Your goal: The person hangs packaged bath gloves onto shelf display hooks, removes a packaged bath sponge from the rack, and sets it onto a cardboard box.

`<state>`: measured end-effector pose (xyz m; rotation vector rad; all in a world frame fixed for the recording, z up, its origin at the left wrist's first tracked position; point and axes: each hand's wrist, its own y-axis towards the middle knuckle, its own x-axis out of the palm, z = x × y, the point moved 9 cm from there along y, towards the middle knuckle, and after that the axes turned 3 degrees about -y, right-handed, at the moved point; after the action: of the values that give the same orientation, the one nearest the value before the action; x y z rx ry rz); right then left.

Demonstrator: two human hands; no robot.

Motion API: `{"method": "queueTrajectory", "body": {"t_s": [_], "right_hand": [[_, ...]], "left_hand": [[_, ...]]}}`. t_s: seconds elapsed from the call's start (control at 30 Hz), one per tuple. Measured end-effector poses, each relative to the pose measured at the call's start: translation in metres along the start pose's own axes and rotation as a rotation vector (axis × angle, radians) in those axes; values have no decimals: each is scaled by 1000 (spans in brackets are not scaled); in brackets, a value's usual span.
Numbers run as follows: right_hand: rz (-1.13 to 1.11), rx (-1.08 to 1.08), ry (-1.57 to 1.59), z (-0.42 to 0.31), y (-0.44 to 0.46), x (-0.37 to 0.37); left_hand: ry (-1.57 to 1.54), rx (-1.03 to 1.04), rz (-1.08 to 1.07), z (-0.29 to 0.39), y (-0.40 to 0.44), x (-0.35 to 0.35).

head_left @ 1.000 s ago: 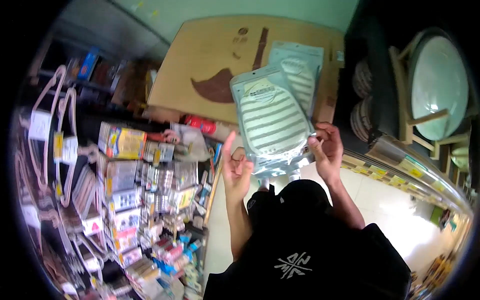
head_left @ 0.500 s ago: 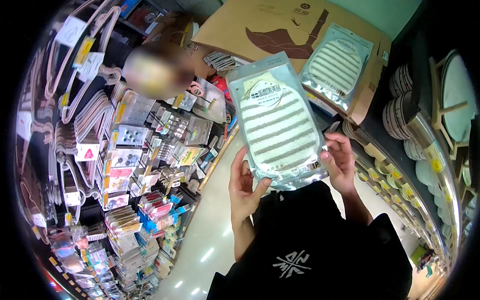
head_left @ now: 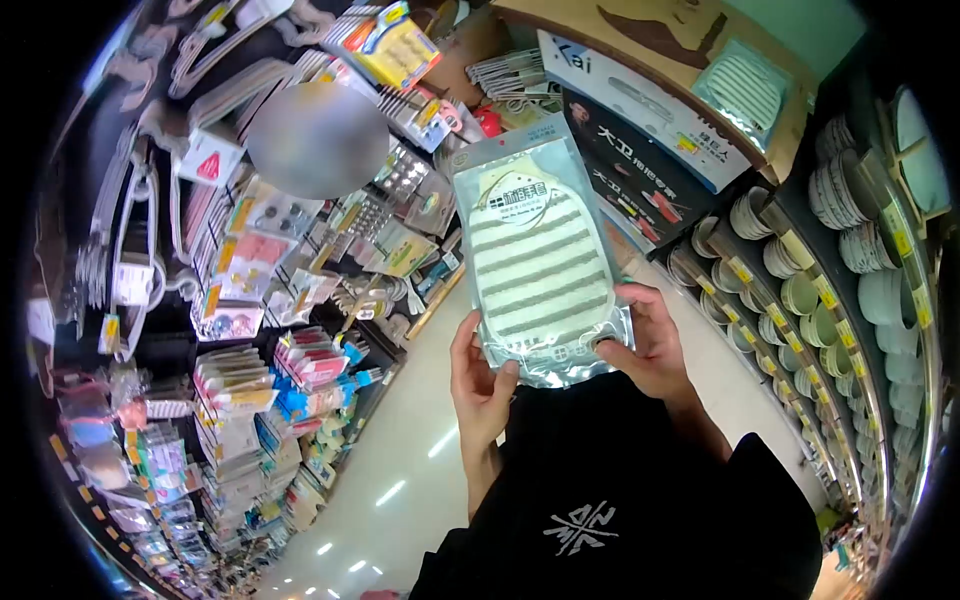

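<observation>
A packaged bath mitt, white with grey-green stripes in a clear plastic pouch, is held up in front of my body with its printed face toward me. My left hand grips the pouch's lower left corner, thumb on the front and fingers behind. At the lower right, my right hand pinches the edge, its thumb lying over the plastic. The fingers behind the pouch are partly hidden. A second packaged bath mitt lies on the brown cardboard box beyond.
Racks of hanging small goods and clothes hangers line the left. Shelves of stacked bowls run along the right. Dark printed boxes stand ahead, and a pale shiny floor lies between the shelves.
The view has shifted, and the cardboard box with the second mitt now appears farther up and right. The held pouch is slightly more upright. My right thumb has come onto its front.
</observation>
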<state>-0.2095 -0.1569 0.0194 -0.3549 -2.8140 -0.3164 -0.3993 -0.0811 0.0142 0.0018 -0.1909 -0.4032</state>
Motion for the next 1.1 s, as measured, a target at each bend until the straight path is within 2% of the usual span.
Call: {"method": "queueTrajectory", "body": {"t_s": [0.3,0.47,0.6,0.73,0.8,0.83,0.97,1.07,1.1], "right_hand": [[-156,34,-37,30,-4,85],[-418,60,-197,59,7,131],[-675,91,-128,69,20,169],[-822,176,-154,88,31,196],[-937,100,-205,92,38,210],[-974,127,-189,94,40,215],[-1011,273,51,93,51,244],[-1082,555,139,128,47,237],[-1096,579,96,127,49,239]], "left_hand": [[3,37,120,16,-53,-84],[83,15,335,13,-80,-123],[159,89,515,17,-103,-142],[47,138,755,17,-128,-153],[-12,138,893,15,-138,-152],[-35,90,918,6,-142,-153],[309,227,1098,7,-156,-138],[393,240,1185,-7,-163,-114],[425,247,1211,-6,-163,-109]]}}
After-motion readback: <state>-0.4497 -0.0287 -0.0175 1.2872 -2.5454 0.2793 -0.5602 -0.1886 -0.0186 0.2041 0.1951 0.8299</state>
